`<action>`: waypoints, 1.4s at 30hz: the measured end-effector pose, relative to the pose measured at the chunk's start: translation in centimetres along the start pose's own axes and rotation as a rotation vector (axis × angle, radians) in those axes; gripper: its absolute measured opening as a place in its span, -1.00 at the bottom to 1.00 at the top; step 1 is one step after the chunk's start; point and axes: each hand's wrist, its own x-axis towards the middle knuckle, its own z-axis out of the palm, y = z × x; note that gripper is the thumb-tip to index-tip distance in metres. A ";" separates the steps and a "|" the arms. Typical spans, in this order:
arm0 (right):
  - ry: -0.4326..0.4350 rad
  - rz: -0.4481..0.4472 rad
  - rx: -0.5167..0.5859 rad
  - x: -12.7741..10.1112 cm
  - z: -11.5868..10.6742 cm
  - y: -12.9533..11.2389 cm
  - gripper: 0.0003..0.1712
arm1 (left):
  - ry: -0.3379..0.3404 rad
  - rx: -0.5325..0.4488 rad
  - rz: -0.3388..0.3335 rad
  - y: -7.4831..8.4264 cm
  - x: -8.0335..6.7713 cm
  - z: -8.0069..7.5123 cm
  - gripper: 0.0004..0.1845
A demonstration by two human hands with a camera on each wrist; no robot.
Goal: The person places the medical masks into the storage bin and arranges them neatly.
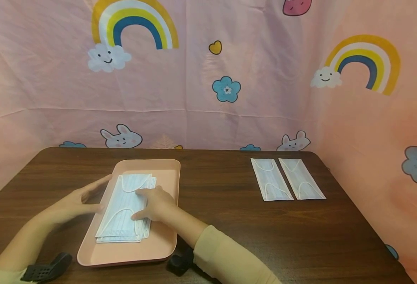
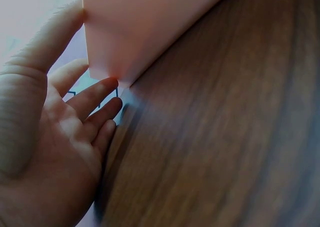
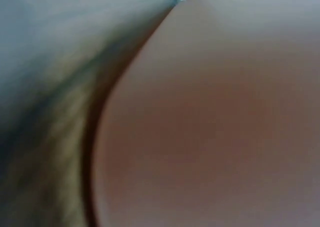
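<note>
A stack of light blue face masks [image 1: 125, 201] with white ear loops lies in a pink tray [image 1: 160, 248] on the left half of the table. Over the stack's right side is my right hand [image 1: 157, 205], thumb and index finger apart, their tips at the top mask. The right wrist view is blurred and shows mostly skin. My left hand [image 1: 74, 202] is at the tray's left edge with its fingers spread. In the left wrist view, the thumb and fingertips [image 2: 111, 83] of that hand are against or close beside the tray's side [image 2: 135, 32].
Two more face masks, a left one [image 1: 272, 179] and a right one [image 1: 302, 178], lie side by side at the back right of the dark wooden table [image 1: 237, 228]. A patterned pink curtain [image 1: 208, 130] hangs behind the table.
</note>
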 end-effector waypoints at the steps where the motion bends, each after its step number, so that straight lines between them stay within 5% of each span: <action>1: 0.001 0.004 -0.009 0.0 0.0 -0.1 -0.19 | 0.001 0.003 0.004 -0.1 0.0 0.0 -0.11; 12: 0.049 -0.018 0.064 -0.3 -0.5 -0.1 -0.19 | 0.005 0.025 -0.007 0.0 -0.3 -0.2 -0.11; 22: 0.098 -0.236 0.180 -1.8 -2.0 0.5 -0.27 | 0.019 0.060 0.030 0.0 -0.2 -0.4 -0.11; 42: 0.117 -0.658 0.354 -5.3 -5.5 6.0 -0.42 | 0.017 0.026 0.050 0.1 0.0 0.0 -0.12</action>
